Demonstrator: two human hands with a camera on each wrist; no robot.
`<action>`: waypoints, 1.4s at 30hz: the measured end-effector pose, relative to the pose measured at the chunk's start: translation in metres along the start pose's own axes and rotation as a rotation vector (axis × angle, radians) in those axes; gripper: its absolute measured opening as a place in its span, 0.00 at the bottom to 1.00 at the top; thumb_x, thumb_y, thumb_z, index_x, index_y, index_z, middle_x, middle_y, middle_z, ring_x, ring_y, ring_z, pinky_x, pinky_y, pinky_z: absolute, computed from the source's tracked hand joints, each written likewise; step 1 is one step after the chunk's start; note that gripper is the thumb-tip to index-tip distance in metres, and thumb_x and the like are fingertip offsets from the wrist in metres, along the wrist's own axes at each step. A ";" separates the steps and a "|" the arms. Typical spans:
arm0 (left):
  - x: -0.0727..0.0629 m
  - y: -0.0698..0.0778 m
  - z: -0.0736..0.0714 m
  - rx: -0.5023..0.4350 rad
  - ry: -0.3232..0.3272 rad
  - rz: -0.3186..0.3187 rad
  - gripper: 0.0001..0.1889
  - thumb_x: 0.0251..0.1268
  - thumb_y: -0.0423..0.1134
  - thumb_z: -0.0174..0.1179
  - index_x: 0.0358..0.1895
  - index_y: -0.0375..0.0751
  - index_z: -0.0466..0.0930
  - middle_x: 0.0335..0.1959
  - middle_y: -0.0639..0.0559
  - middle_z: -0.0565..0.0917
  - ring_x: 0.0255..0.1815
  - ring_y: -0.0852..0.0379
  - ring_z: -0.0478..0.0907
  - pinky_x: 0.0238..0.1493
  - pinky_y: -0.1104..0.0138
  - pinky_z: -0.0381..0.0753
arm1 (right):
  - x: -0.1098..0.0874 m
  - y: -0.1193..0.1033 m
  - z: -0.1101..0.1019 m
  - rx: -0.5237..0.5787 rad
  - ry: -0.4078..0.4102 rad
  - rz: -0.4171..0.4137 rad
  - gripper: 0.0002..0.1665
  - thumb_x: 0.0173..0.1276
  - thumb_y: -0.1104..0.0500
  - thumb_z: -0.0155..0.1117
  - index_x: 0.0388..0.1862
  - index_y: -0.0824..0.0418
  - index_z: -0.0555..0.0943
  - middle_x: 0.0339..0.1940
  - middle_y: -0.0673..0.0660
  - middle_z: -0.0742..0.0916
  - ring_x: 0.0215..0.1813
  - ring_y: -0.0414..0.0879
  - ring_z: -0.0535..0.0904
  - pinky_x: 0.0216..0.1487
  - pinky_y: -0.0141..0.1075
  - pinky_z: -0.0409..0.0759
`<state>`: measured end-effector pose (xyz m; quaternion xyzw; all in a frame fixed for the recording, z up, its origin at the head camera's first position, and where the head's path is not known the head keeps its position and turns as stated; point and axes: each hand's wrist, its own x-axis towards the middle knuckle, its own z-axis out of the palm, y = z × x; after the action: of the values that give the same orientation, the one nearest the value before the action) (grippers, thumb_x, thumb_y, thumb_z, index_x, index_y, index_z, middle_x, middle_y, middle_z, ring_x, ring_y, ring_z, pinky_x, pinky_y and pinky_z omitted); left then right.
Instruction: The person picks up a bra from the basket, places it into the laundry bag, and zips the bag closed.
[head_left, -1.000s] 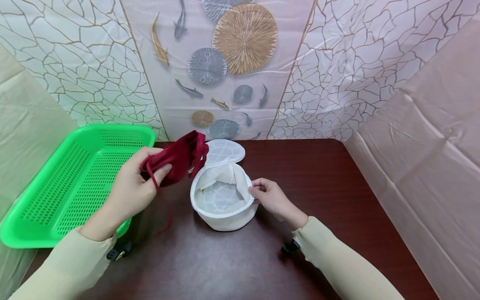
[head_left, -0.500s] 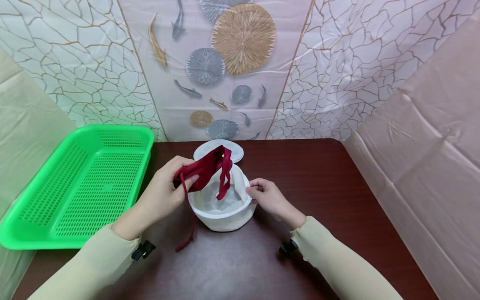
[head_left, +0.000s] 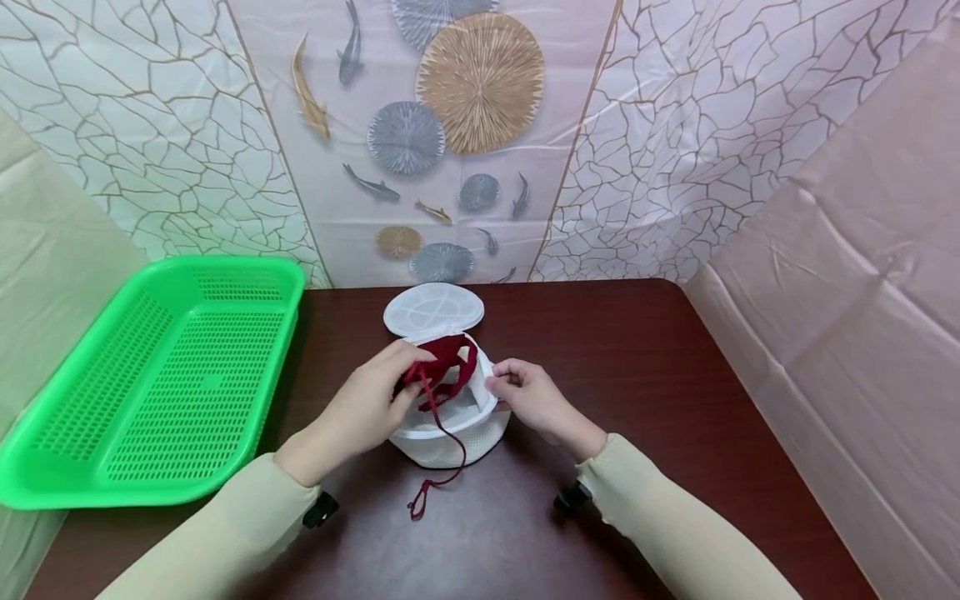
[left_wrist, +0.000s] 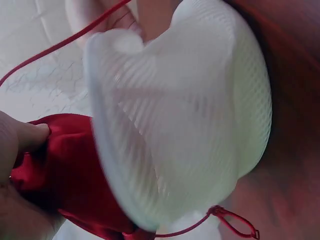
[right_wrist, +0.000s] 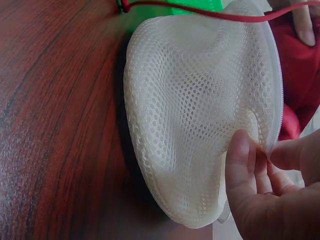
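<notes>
My left hand [head_left: 372,389] grips a folded red satin bra [head_left: 442,367] over the mouth of a round white mesh laundry bag [head_left: 453,446]. One thin red strap [head_left: 450,435] hangs over the bag's near side down to the table, ending in a small loop. With thumb and fingertips, my right hand [head_left: 536,402] pinches the bag's zipped rim on its right side. In the right wrist view, the mesh wall [right_wrist: 195,110] is dented inward and its zip edge runs beside the thumb. The round lid [head_left: 433,308] lies flipped back behind the bag.
To the left, a green plastic basket [head_left: 296,321] with slotted walls stands on the dark brown table [head_left: 622,350]. Patterned sheets [head_left: 480,208] hang behind the table and on both sides. A small black device [head_left: 320,509] is strapped under each sleeve.
My left hand has carried the bra rightward from beside the green basket and lowered it into the bag's mouth. The strap now trails over the bag's front. My right hand stays on the rim.
</notes>
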<state>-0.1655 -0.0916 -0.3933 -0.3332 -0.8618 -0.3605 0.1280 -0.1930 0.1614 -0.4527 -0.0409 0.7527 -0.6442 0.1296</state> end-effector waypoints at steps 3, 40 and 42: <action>0.001 0.000 0.011 0.026 -0.055 -0.017 0.18 0.58 0.25 0.62 0.50 0.45 0.78 0.46 0.56 0.78 0.48 0.61 0.75 0.50 0.64 0.77 | 0.000 -0.001 0.001 -0.001 -0.009 -0.011 0.07 0.70 0.68 0.58 0.43 0.73 0.76 0.32 0.60 0.82 0.34 0.46 0.81 0.39 0.45 0.83; 0.007 -0.008 0.007 0.133 -0.421 -0.146 0.23 0.58 0.45 0.68 0.58 0.45 0.79 0.58 0.50 0.76 0.61 0.51 0.70 0.61 0.57 0.70 | -0.002 0.001 -0.001 -0.025 -0.004 -0.018 0.05 0.70 0.68 0.58 0.42 0.70 0.76 0.31 0.58 0.80 0.32 0.46 0.80 0.40 0.48 0.83; 0.012 -0.009 0.014 0.162 -0.473 -0.127 0.25 0.59 0.45 0.67 0.61 0.45 0.78 0.62 0.48 0.74 0.65 0.48 0.67 0.64 0.53 0.65 | -0.002 0.001 0.000 -0.039 -0.008 -0.020 0.05 0.70 0.67 0.58 0.42 0.70 0.76 0.31 0.58 0.80 0.32 0.46 0.80 0.39 0.46 0.83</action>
<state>-0.1801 -0.0809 -0.4029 -0.3419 -0.9130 -0.2098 -0.0737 -0.1913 0.1617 -0.4539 -0.0535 0.7640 -0.6307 0.1251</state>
